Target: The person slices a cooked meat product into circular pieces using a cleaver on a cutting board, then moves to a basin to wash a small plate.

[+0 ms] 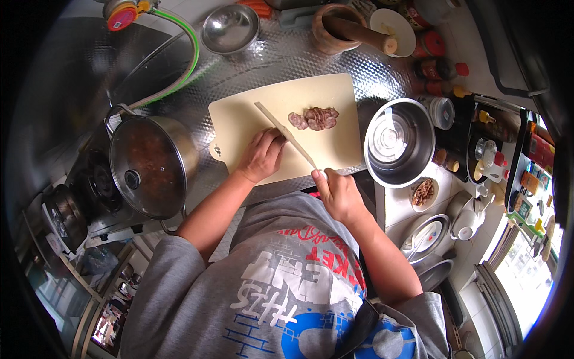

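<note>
On a cream cutting board (251, 121), my right hand (339, 194) is closed around the handle of a kitchen knife (289, 135), whose blade points up and left across the board. My left hand (263, 155) rests on the board just left of the blade, fingers bent; whatever lies under its fingertips is hidden, so its hold cannot be told. Beyond the blade, on the right part of the board, sits a small overlapping pile of sliced sausage (316, 119).
Left of the board stands a lidded steel pot (148, 166). A deep steel basin (399, 143) is close on the right, with a small bowl of chopped food (423, 195) beside it. Behind are a steel bowl (230, 29), a mortar with pestle (334, 27) and several bottles (435, 68).
</note>
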A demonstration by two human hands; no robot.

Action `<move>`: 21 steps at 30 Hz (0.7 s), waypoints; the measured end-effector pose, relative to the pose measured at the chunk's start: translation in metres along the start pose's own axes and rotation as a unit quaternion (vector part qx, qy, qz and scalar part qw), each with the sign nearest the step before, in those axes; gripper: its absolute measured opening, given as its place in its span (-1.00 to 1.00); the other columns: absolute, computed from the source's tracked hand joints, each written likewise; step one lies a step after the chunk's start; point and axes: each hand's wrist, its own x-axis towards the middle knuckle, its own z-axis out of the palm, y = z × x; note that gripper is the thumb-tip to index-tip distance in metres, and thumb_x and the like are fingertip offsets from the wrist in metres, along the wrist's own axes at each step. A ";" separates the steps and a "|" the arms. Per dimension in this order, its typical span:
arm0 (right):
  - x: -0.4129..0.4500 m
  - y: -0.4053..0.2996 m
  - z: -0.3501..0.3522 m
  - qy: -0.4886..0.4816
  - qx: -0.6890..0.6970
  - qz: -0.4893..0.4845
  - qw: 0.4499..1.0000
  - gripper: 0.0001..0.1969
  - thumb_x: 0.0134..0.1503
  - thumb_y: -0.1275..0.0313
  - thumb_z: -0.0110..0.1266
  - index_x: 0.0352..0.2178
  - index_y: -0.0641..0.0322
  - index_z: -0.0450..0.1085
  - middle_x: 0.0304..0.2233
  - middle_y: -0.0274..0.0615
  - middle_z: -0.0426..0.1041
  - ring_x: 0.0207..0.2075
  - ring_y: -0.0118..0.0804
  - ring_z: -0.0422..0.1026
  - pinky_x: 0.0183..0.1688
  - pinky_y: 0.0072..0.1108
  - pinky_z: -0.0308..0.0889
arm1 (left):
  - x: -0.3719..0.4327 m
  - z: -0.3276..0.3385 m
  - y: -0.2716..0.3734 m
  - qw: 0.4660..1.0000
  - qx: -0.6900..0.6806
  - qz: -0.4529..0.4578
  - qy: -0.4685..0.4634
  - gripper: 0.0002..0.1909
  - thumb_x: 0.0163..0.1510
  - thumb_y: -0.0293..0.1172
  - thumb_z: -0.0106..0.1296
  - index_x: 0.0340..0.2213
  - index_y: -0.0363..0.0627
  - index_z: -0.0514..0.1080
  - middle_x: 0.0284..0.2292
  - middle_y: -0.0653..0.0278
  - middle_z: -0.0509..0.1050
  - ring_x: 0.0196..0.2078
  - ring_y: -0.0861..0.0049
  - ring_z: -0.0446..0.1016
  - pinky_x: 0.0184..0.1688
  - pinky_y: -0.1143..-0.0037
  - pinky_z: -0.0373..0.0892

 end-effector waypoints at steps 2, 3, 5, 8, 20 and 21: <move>-0.011 -0.001 0.000 -0.003 -0.002 -0.002 1.000 -0.50 0.54 0.21 0.24 -0.47 0.36 0.42 -0.60 0.31 0.44 -0.48 0.50 0.52 -0.43 0.04 0.37 | -0.002 0.001 -0.001 1.000 -0.005 0.004 0.003 -0.67 0.29 -0.53 0.23 0.07 -0.27 0.57 0.07 -0.02 0.57 0.12 -0.06 0.58 0.21 0.11 0.53; -0.013 0.001 0.001 -0.009 0.002 0.011 1.000 -0.51 0.54 0.21 0.24 -0.46 0.35 0.42 -0.61 0.31 0.44 -0.49 0.50 0.52 -0.45 0.05 0.36 | -0.001 0.001 -0.003 1.000 -0.008 0.008 0.001 -0.64 0.28 -0.54 0.23 0.10 -0.29 0.56 0.07 -0.04 0.56 0.10 -0.09 0.58 0.19 0.08 0.53; -0.018 0.003 0.001 -0.022 0.010 0.035 0.999 -0.51 0.54 0.19 0.24 -0.44 0.34 0.43 -0.62 0.30 0.44 -0.52 0.51 0.51 -0.48 0.06 0.34 | -0.001 0.002 -0.003 1.000 -0.009 0.016 -0.004 -0.61 0.29 -0.55 0.22 0.13 -0.31 0.55 0.07 -0.06 0.56 0.09 -0.12 0.59 0.18 0.05 0.53; -0.023 0.000 0.001 -0.037 0.013 0.061 0.997 -0.50 0.54 0.16 0.23 -0.44 0.34 0.43 -0.61 0.31 0.46 -0.49 0.51 0.53 -0.47 0.05 0.38 | -0.008 0.004 -0.005 1.000 -0.006 0.013 -0.011 -0.61 0.29 -0.55 0.21 0.13 -0.30 0.56 0.06 -0.06 0.57 0.10 -0.12 0.59 0.20 0.04 0.53; -0.047 -0.004 -0.015 -0.088 -0.012 0.127 0.988 -0.46 0.58 0.06 0.13 -0.37 0.36 0.45 -0.54 0.33 0.53 -0.42 0.48 0.59 -0.37 0.04 0.47 | -0.005 0.002 -0.005 0.999 0.007 0.033 -0.006 -0.60 0.24 -0.55 0.22 0.11 -0.32 0.58 0.05 -0.07 0.58 0.10 -0.09 0.59 0.25 0.05 0.52; -0.049 -0.005 -0.016 -0.085 -0.022 0.122 0.989 -0.47 0.58 0.06 0.13 -0.35 0.36 0.46 -0.53 0.32 0.54 -0.41 0.48 0.60 -0.35 0.04 0.47 | -0.004 0.002 -0.004 0.999 0.008 0.033 -0.005 -0.59 0.23 -0.55 0.23 0.11 -0.33 0.58 0.05 -0.08 0.58 0.09 -0.09 0.59 0.25 0.04 0.52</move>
